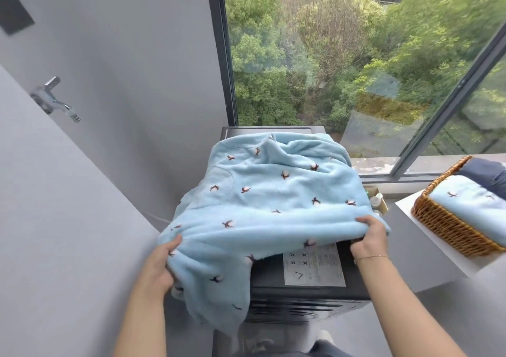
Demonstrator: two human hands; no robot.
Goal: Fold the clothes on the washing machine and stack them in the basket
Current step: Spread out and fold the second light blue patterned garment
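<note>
A light blue fleece top point(276, 192) with small dark flower prints lies spread over the dark washing machine point(312, 277). Part of it hangs down the machine's front left. My left hand point(161, 263) grips its near left edge, fingers curled into the cloth. My right hand point(369, 236) pinches the hem at the near right. To the right stands a wicker basket point(449, 230) holding a folded light blue garment point(471, 206) and a folded dark blue one point(484, 171).
A grey wall with a metal tap point(56, 99) runs along the left. A large window point(356, 63) is behind the machine. The basket sits on a white shelf point(405, 208). A small bottle point(376, 199) stands between machine and shelf.
</note>
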